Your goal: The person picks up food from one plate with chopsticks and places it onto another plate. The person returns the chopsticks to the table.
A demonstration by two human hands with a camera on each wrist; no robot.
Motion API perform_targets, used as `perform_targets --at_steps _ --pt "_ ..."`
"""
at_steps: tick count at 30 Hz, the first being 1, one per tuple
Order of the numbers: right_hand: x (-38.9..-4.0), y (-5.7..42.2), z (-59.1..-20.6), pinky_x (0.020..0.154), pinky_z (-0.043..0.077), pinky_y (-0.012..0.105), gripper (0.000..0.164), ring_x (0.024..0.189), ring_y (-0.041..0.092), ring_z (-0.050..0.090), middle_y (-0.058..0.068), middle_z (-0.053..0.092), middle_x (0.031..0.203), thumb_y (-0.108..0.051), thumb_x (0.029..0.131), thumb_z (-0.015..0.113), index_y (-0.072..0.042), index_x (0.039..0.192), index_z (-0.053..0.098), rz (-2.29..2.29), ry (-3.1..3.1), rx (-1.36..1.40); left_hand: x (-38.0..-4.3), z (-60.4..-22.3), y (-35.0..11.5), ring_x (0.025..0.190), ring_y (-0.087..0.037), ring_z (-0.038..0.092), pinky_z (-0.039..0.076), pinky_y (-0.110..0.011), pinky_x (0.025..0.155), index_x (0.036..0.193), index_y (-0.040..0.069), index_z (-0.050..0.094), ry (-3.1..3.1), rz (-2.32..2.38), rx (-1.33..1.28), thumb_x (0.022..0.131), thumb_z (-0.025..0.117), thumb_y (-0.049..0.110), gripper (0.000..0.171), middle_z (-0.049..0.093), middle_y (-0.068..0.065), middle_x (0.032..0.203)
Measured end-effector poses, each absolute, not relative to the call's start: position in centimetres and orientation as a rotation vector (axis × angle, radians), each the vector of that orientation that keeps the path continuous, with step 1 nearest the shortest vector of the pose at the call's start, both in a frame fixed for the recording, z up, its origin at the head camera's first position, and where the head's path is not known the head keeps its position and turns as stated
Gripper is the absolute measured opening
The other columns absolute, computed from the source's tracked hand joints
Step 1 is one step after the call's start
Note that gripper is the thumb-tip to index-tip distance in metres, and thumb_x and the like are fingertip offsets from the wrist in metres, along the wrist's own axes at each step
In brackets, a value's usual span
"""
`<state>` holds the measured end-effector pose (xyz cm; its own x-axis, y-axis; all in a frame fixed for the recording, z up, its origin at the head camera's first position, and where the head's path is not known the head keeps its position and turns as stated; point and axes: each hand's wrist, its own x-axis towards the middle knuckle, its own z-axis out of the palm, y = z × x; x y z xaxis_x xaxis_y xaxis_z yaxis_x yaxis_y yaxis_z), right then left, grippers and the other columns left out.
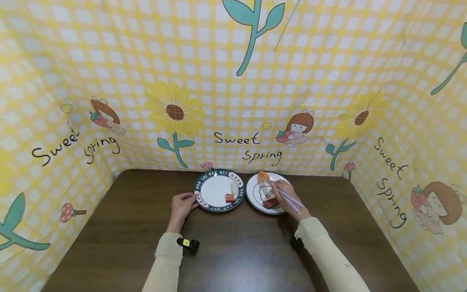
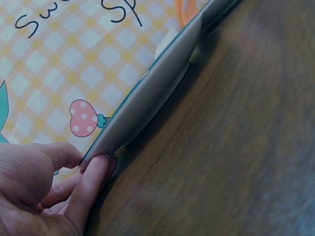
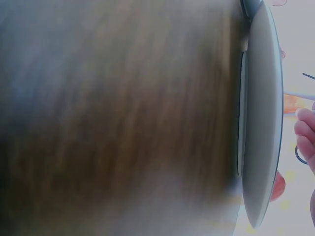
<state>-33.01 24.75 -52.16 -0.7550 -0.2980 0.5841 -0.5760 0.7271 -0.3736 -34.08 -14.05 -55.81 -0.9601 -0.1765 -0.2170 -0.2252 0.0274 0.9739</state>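
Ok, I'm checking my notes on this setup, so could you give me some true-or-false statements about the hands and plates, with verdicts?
1. The left hand pinches the rim of the round white plate with a broad dark-green border. True.
2. The right hand holds a spoon. False: it holds slim lilac chopsticks.
3. A reddish-brown blocky piece lies on the round white plate with a thin dark rim. True.
4. Both plates stand on a white cloth. False: they stand on a brown wooden table.
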Motion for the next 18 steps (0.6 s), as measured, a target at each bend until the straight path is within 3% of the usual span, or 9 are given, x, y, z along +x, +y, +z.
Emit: perform_targets --at_steps 5,11,13,18 --pt "-33.24 24.99 -52.31 0.060 0.052 0.030 0.017 0.072 0.022 0.062 0.015 0.069 0.081 0.005 0.098 0.059 0.006 0.101 0.075 0.918 -2.224 0.715 -34.32 -55.75 -14.07 0.084 -0.008 0.068 0.061 -0.018 0.072 0.132 -0.012 0.059 2.229 2.109 -0.429 0.100 0.065 0.013 0.041 0.061 -0.030 0.127" --pt "-33.21 25.26 -52.82 0.072 0.052 0.017 0.022 0.080 0.028 0.065 0.010 0.072 0.087 -0.004 0.104 0.055 0.004 0.111 0.075 1.118 -2.240 0.624 -34.38 -55.77 -13.96 0.084 -0.009 0.069 0.062 -0.019 0.073 0.131 -0.012 0.059 2.232 2.111 -0.434 0.100 0.065 0.013 0.041 0.061 -0.030 0.127" --pt "-33.12 25.32 -52.90 0.083 0.055 0.019 0.029 0.092 0.030 0.068 0.012 0.074 0.098 -0.013 0.108 0.051 0.001 0.116 0.074 1.171 -2.313 0.550 -34.37 -55.79 -13.90 0.084 -0.009 0.069 0.062 -0.019 0.073 0.131 -0.012 0.059 2.237 2.108 -0.438 0.100 0.066 0.013 0.040 0.062 -0.030 0.126" --pt "-33.13 25.08 -52.70 0.097 0.055 0.041 0.044 0.114 0.027 0.066 0.012 0.073 0.119 -0.031 0.112 0.039 -0.005 0.125 0.072 1.276 -2.429 0.402 -34.40 -55.88 -13.87 0.083 -0.008 0.069 0.061 -0.018 0.072 0.130 -0.011 0.061 2.243 2.110 -0.437 0.099 0.066 0.013 0.039 0.063 -0.030 0.125"
